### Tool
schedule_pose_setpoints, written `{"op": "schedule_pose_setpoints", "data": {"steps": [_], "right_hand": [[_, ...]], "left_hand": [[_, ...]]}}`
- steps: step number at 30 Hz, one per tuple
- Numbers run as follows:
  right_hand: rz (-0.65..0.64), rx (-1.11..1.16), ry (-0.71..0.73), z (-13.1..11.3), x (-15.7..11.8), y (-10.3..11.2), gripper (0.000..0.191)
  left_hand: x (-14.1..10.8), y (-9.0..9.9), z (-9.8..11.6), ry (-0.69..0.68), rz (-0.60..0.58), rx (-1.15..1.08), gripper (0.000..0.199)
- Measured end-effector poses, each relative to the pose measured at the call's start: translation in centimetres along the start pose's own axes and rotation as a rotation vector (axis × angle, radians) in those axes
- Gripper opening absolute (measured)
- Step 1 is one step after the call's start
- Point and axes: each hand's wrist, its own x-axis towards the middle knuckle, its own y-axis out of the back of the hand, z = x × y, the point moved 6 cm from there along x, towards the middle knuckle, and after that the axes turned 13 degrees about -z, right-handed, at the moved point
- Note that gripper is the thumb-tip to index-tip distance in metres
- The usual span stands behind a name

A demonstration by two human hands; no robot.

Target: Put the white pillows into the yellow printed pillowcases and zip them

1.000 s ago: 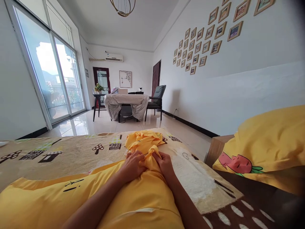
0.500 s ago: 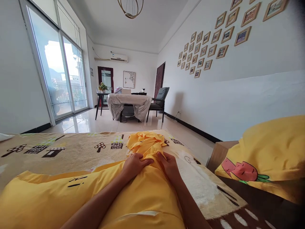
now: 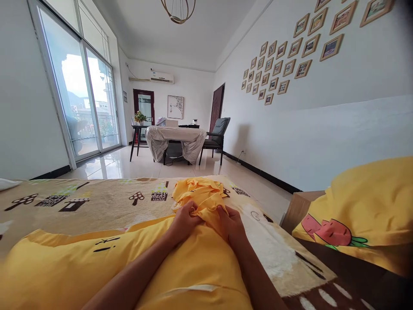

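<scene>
A plump yellow pillow (image 3: 193,258) lies lengthwise between my forearms, a thin whitish strip showing near its close end. At its far end, loose yellow pillowcase (image 3: 200,191) fabric is bunched up on the blanket. My left hand (image 3: 185,220) pinches the gathered cloth edge from the left, thumb pointing inward. Opposite it, my right hand (image 3: 231,221) grips the same edge, fingers partly buried in folds. To the left, touching my left forearm's side, rests another stuffed yellow pillow (image 3: 74,254) with small dark printed marks.
A beige patterned blanket (image 3: 106,202) covers the bed. At right, a yellow cushion (image 3: 371,202) with red radish-like prints sits by a wooden box-like edge (image 3: 305,204). Farther off stand a plastic-covered table (image 3: 180,135) and a black chair (image 3: 217,135).
Both hands keep hold of the pillowcase edge and have shifted only slightly, the folds between them changing shape. The view has moved a little.
</scene>
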Motion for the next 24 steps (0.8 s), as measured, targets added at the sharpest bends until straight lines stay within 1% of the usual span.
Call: {"op": "schedule_pose_setpoints", "data": {"steps": [3,5,6,8,9,10,11,12,13,15,16,17,19,20,21,22,23,24], "right_hand": [[-0.007,-0.057,-0.007,0.1,0.2,0.2,0.044],[-0.056,-0.130,-0.007,-0.4,0.1,-0.1,0.044],[-0.100,-0.169,-0.012,-0.6,-0.1,-0.4,0.043],[-0.219,-0.238,-0.039,-1.0,-0.4,-1.1,0.040],[-0.269,-0.268,-0.062,-1.0,-0.5,-1.4,0.039],[-0.289,-0.300,-0.081,-0.9,-0.5,-1.5,0.039],[-0.268,-0.336,-0.087,-0.8,-0.4,-1.2,0.038],[-0.207,-0.367,-0.083,-0.6,-0.2,-0.7,0.036],[-0.122,-0.381,-0.072,-0.3,0.1,0.0,0.034],[0.030,-0.362,-0.058,0.7,0.7,1.6,0.036],[0.066,-0.345,-0.073,1.5,0.9,2.2,0.038],[0.074,-0.333,-0.102,2.5,1.2,2.8,0.040],[0.054,-0.344,-0.165,4.3,1.6,3.8,0.041],[0.048,-0.364,-0.187,5.0,1.7,4.2,0.041],[0.053,-0.384,-0.195,5.5,1.8,4.7,0.039],[0.074,-0.408,-0.189,5.5,1.9,5.2,0.037],[0.105,-0.440,-0.171,5.2,1.9,5.7,0.034],[0.142,-0.477,-0.143,4.5,1.9,5.9,0.031]], "left_hand": [[0.0,-0.6,0.2,0.023,-0.075,0.037,0.038],[-0.1,-1.0,0.4,0.039,-0.110,0.089,0.045],[-0.1,-1.1,0.4,0.047,-0.115,0.117,0.047],[-0.2,-1.2,0.4,0.045,-0.113,0.167,0.044],[-0.2,-1.3,0.4,0.035,-0.114,0.187,0.038],[-0.3,-1.3,0.5,0.022,-0.118,0.207,0.030],[-0.4,-1.3,0.6,0.006,-0.125,0.222,0.020],[-0.6,-1.0,1.0,-0.010,-0.120,0.241,0.013],[-0.9,-0.5,1.7,-0.028,-0.110,0.269,0.018],[-2.0,0.6,4.3,-0.091,-0.120,0.381,0.037],[-2.8,1.0,6.0,-0.126,-0.162,0.460,0.040],[-3.6,1.2,7.9,-0.156,-0.227,0.550,0.037],[-5.6,1.0,11.2,-0.155,-0.385,0.718,0.021],[-6.6,0.7,12.3,-0.140,-0.439,0.801,0.017],[-7.6,0.1,13.1,-0.133,-0.485,0.886,0.015],[-8.7,-0.5,13.3,-0.144,-0.514,0.973,0.014],[-9.8,-1.3,13.0,-0.181,-0.534,1.064,0.013],[-10.9,-2.0,12.3,-0.241,-0.541,1.152,0.010]]}}
